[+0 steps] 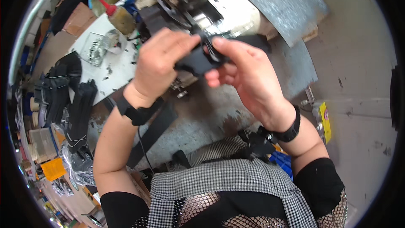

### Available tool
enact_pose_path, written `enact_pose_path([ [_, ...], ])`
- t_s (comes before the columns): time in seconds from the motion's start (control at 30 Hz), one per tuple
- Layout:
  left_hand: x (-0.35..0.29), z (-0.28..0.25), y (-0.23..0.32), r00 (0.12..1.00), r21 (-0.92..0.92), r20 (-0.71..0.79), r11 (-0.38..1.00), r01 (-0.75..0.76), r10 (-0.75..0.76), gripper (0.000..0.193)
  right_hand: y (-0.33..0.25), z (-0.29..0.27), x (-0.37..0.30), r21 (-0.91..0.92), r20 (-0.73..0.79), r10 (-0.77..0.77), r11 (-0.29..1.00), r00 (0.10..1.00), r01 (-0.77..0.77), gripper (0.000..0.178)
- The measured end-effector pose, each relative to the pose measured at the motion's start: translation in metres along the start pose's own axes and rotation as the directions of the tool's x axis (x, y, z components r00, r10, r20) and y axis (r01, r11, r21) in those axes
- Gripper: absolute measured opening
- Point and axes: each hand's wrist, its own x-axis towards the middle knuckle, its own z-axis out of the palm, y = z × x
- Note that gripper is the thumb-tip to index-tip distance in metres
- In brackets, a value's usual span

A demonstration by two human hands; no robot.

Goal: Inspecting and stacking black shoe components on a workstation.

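My left hand [157,65] and my right hand [255,74] meet in front of a sewing machine [183,14], both closed on a wide black strap [195,62]. The left fingers pinch the strap from its left side. At its right end, my right thumb presses on a shiny black loop or buckle [214,51]; blur hides its exact shape. Part of the right fingers curl beneath the strap. Another black strip [154,134] hangs down below my left wrist. Each wrist wears a black band.
On the white table [107,74] at left stand a bottle with a red nozzle [122,19] and a clear box [95,50]. Bundles of black straps [63,80] hang over its left edge. Grey metal sheet [274,0] covers the far right; a yellow label [325,122] sits beside the right forearm.
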Motion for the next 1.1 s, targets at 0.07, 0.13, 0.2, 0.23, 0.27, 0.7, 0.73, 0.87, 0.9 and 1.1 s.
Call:
enact_pose_path([
  [0.07, 0.001, 0.003, 0.0, 1.0, 0.014, 0.01, 1.0, 0.018, -0.018, 0.04, 0.0, -0.006, 0.0, -0.003, -0.012, -0.022, 1.0, 1.0, 0.021, 0.028],
  [0.13, 0.001, 0.005, 0.004, 0.999, -0.022, 0.002, 0.999, 0.045, -0.045, 0.041, 0.002, -0.011, 0.0, 0.022, 0.007, -0.047, 0.999, 0.999, 0.047, 0.029],
  [0.2, 0.002, 0.006, 0.007, 0.998, -0.034, -0.046, 0.999, 0.038, -0.04, 0.044, 0.002, -0.014, -0.001, 0.015, -0.004, -0.037, 0.999, 0.999, 0.038, 0.029],
  [0.23, 0.004, 0.007, 0.008, 0.997, -0.003, -0.08, 1.0, 0.006, -0.006, 0.045, 0.002, -0.014, -0.003, 0.011, -0.022, -0.035, 0.999, 0.999, 0.035, 0.029],
  [0.27, 0.005, 0.007, 0.009, 0.992, 0.023, -0.121, 0.999, -0.029, 0.032, 0.045, 0.002, -0.014, -0.004, 0.015, -0.025, -0.038, 0.999, 0.999, 0.039, 0.029],
  [0.7, -0.011, 0.009, 0.027, 0.991, -0.337, 0.062, 0.932, 0.131, -0.117, 0.053, 0.001, -0.013, -0.024, 0.03, 0.103, -0.013, 1.0, 0.995, 0.009, 0.033],
  [0.73, -0.012, 0.01, 0.027, 0.99, -0.333, 0.051, 0.933, 0.138, -0.128, 0.053, 0.002, -0.013, -0.023, 0.028, 0.107, -0.005, 1.0, 0.994, 0.002, 0.033],
  [0.87, -0.017, 0.013, 0.023, 0.985, -0.323, -0.029, 0.934, 0.151, -0.169, 0.045, 0.005, -0.012, -0.019, 0.031, 0.107, -0.003, 1.0, 0.994, 0.0, 0.033],
  [0.9, -0.019, 0.015, 0.023, 0.982, -0.352, -0.049, 0.924, 0.152, -0.181, 0.041, 0.005, -0.012, -0.019, 0.028, 0.113, -0.002, 1.0, 0.994, -0.001, 0.033],
  [1.1, -0.026, 0.02, 0.021, 0.963, -0.428, -0.086, 0.882, 0.197, -0.256, 0.023, 0.004, -0.012, -0.018, 0.006, 0.138, 0.007, 1.0, 0.99, -0.008, 0.034],
])
